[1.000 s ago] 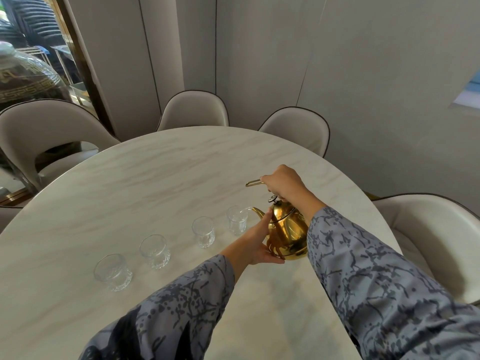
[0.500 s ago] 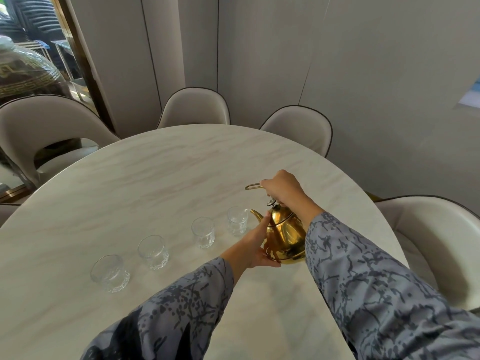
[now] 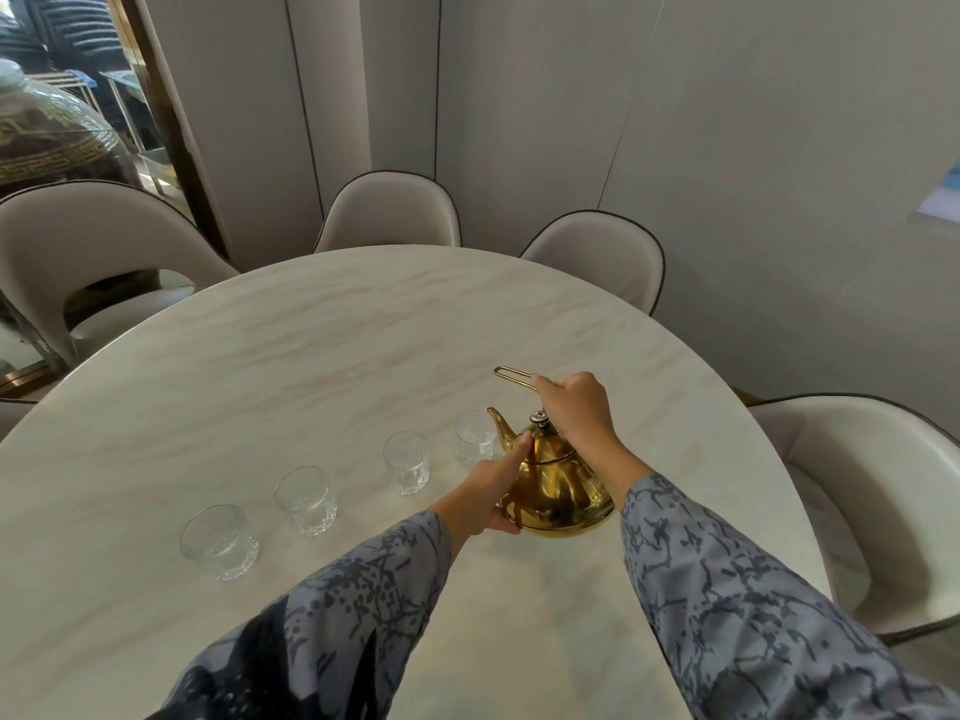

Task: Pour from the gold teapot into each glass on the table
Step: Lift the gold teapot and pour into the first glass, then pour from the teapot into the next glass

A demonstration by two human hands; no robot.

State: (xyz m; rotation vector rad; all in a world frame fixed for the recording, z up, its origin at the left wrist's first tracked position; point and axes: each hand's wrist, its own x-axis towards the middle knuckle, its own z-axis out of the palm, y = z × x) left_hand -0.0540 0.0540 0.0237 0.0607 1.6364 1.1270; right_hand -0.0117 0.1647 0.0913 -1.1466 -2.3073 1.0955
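The gold teapot (image 3: 561, 488) is near the right side of the marble table (image 3: 311, 366), its spout pointing left over the rim of the nearest glass (image 3: 472, 440). My right hand (image 3: 574, 407) grips the wire handle above the lid. My left hand (image 3: 491, 485) is pressed flat against the pot's left side, fingers reaching toward the lid. A row of clear glasses runs left and toward me: a second glass (image 3: 408, 462), a third glass (image 3: 306, 500) and the leftmost glass (image 3: 219, 542). I cannot tell whether any holds liquid.
Beige chairs ring the table: one at far left (image 3: 78, 252), two at the back (image 3: 389, 210) (image 3: 602, 252), one at the right (image 3: 872, 491). A large ornate jar (image 3: 47, 132) stands behind the left chair. Walls close in behind.
The teapot has been tipped slightly and its spout moved closer to the nearest glass. Both hands have kept their hold and shifted a little to the left with it.
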